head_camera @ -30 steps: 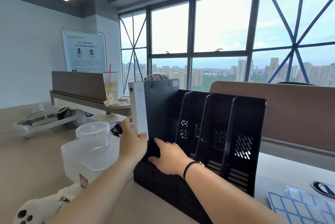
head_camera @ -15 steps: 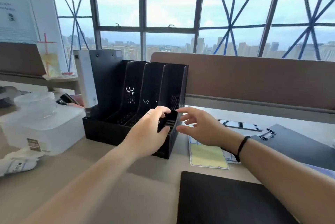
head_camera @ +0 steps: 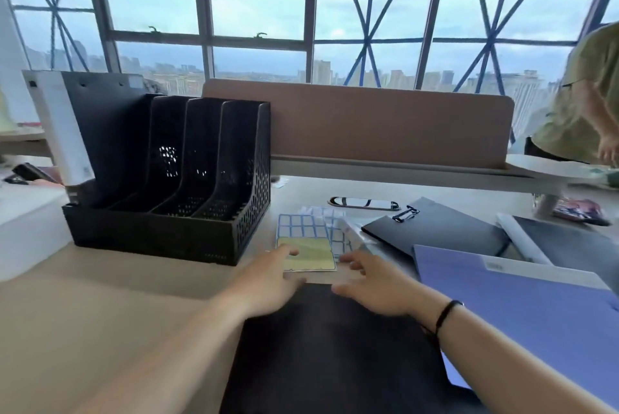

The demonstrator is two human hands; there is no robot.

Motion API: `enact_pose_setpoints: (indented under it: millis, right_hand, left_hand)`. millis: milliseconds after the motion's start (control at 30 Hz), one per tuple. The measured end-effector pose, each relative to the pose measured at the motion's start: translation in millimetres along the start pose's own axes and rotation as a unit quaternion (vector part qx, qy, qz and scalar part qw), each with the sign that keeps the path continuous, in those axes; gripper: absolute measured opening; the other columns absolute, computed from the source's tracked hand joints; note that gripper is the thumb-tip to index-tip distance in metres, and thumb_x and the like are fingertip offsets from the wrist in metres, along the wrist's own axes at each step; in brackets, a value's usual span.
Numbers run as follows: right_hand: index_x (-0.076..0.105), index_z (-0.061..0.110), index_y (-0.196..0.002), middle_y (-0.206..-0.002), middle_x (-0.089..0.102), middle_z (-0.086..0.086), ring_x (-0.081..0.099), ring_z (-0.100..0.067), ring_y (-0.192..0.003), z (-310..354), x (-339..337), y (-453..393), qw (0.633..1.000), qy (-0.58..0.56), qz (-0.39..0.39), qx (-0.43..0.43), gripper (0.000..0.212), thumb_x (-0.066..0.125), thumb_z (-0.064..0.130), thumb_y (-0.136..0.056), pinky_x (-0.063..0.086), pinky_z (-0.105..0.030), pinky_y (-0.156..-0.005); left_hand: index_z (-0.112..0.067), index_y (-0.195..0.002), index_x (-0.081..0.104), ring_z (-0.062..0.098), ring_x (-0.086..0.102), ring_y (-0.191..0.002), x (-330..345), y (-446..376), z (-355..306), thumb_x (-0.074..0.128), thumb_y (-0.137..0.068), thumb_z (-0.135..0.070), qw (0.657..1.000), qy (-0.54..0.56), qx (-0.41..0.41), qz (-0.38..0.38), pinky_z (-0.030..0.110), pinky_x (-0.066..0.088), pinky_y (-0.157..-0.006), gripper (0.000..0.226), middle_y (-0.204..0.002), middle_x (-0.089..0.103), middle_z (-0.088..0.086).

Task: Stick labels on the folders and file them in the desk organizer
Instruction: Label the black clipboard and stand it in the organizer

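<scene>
The black mesh desk organizer point(head_camera: 214, 239) stands at the left of the desk, and a black folder with a white spine point(head_camera: 60, 125) sits upright in its leftmost slot. Label sheets point(head_camera: 303, 232) with blue grids and a yellow backing lie just right of the organizer. A black folder point(head_camera: 331, 353) lies flat on the desk in front of me. My left hand point(head_camera: 268, 279) and my right hand point(head_camera: 375, 283) hover over the folder's far edge, by the label sheets, fingers apart and empty. A purple folder point(head_camera: 522, 309) and more black folders point(head_camera: 445, 229) lie to the right.
A white plastic box point(head_camera: 23, 222) sits left of the organizer. A brown divider panel point(head_camera: 368, 122) runs along the desk's back. An oval cable grommet point(head_camera: 363, 203) and a binder clip point(head_camera: 406, 213) lie behind the sheets. Another person point(head_camera: 582, 102) stands at far right.
Both hands left the organizer and moved right and toward me, to the label sheets and the flat black folder. My view swung right and down.
</scene>
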State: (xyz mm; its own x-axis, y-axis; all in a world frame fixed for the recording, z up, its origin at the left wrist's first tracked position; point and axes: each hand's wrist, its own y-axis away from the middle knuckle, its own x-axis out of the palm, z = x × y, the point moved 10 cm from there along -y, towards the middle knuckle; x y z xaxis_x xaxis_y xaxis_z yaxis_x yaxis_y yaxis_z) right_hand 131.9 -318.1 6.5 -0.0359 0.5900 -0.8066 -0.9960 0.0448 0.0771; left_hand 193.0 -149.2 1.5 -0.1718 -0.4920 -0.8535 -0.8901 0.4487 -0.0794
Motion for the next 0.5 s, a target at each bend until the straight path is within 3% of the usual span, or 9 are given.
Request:
enact_pose_setpoints:
  millis: [133, 267, 367, 500]
  right_hand:
    - [0.032, 0.033, -0.152, -0.158, 0.034, 0.008, 0.030, -0.012, -0.146, 1, 29, 15, 0.994, 0.094, 0.010, -0.048, 0.079, 0.058, 0.067, -0.085, 0.024, -0.030, -0.120]
    - [0.025, 0.038, -0.153, -0.166, 0.016, 0.006, 0.009, -0.014, -0.153, -4, 41, 18, 0.985, 0.163, -0.011, -0.052, 0.071, 0.040, 0.071, -0.092, 0.007, -0.038, -0.125]
    - [0.026, 0.038, -0.152, -0.165, 0.016, 0.004, 0.009, -0.016, -0.153, -5, 44, 17, 0.983, 0.171, -0.013, -0.058, 0.069, 0.036, 0.071, -0.093, 0.006, -0.039, -0.125]
    - [0.030, 0.036, -0.150, -0.152, 0.029, 0.003, 0.021, -0.018, -0.147, -10, 38, 16, 0.984, 0.165, -0.007, -0.058, 0.077, 0.040, 0.077, -0.086, 0.018, -0.034, -0.121]
  left_hand:
    - [-0.030, -0.144, 0.043, 0.015, 0.036, -0.138, 16, 11, -2, 0.057, -0.094, -0.053, 0.999, -0.044, 0.016, -0.017, 0.028, 0.031, -0.111, 0.057, -0.150, 0.043, -0.008]
    - [-0.031, -0.145, 0.043, 0.013, 0.033, -0.140, 18, 24, -20, 0.055, -0.094, -0.055, 0.993, -0.102, 0.063, -0.013, 0.026, 0.026, -0.115, 0.057, -0.150, 0.041, -0.010]
    - [-0.034, -0.147, 0.040, 0.012, 0.026, -0.145, 25, 39, -35, 0.049, -0.096, -0.054, 0.985, -0.144, 0.094, 0.023, 0.029, 0.024, -0.119, 0.055, -0.156, 0.034, -0.011]
    - [-0.035, -0.152, 0.029, 0.011, 0.018, -0.149, 39, 55, -35, 0.036, -0.098, -0.062, 0.981, -0.167, 0.088, 0.048, 0.029, 0.019, -0.120, 0.061, -0.163, 0.022, -0.011]
